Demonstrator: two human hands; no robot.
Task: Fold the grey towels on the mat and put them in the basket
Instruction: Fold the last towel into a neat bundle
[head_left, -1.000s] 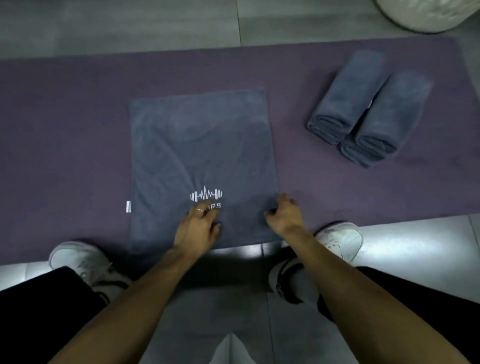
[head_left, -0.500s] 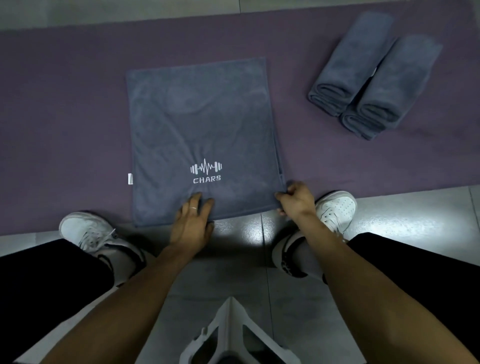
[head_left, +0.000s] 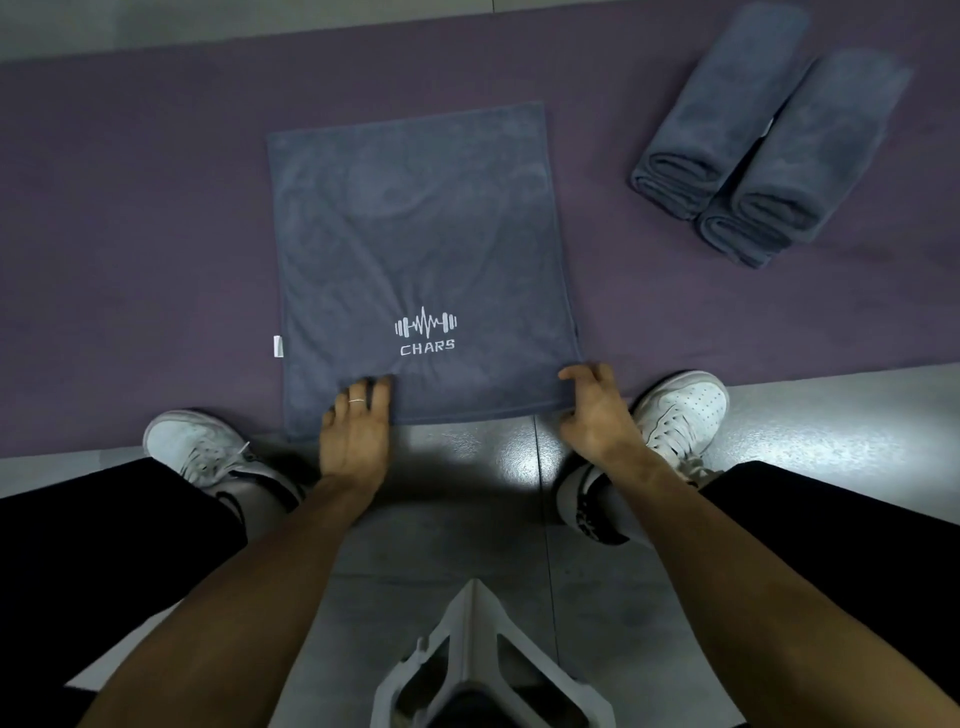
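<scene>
A grey towel (head_left: 415, 249) with a white CHARS logo lies flat on the purple mat (head_left: 130, 234), its near edge hanging over onto the floor tiles. My left hand (head_left: 356, 431) rests on the towel's near edge, left of the middle, with its fingers laid flat. My right hand (head_left: 597, 405) pinches the near right corner with curled fingers. Three folded grey towels (head_left: 763, 140) sit stacked at the mat's far right. No basket shows in this view.
My two white shoes (head_left: 208, 452) (head_left: 675, 410) stand on the glossy grey floor (head_left: 467, 519) at the mat's near edge, one on each side of the towel. A white frame piece (head_left: 478, 670) shows at the bottom centre.
Both hands slid back along the towel toward its near edge, uncovering the logo. The right hand closed on the near right corner. The view dropped, and the basket left the frame.
</scene>
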